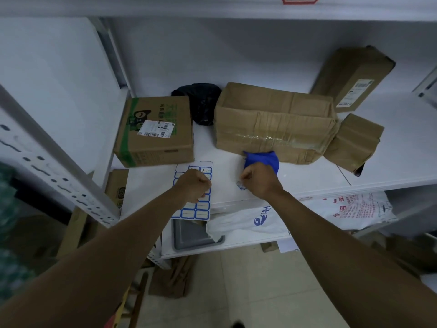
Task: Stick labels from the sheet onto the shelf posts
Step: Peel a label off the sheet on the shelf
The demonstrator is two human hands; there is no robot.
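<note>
The label sheet [194, 210], white with blue-framed labels, lies flat on the white shelf board [307, 178], its near end hanging over the front edge. My left hand [192, 185] rests on the sheet's middle with the fingers curled into a fist; nothing shows inside it. My right hand [257, 182] is to the right of the sheet, closed on a blue cloth [261, 159] that sticks out beyond the knuckles. A small crumpled blue-edged label [241, 185] lies on the board just left of that hand. A perforated white shelf post [47, 162] slants across the left.
A green-printed carton [156, 131], a black bag [201, 102], a large taped carton [274, 124] and two smaller brown parcels [354, 143] fill the back of the board. On the lower shelf lie a grey tray [191, 237] and printed white bags [295, 216].
</note>
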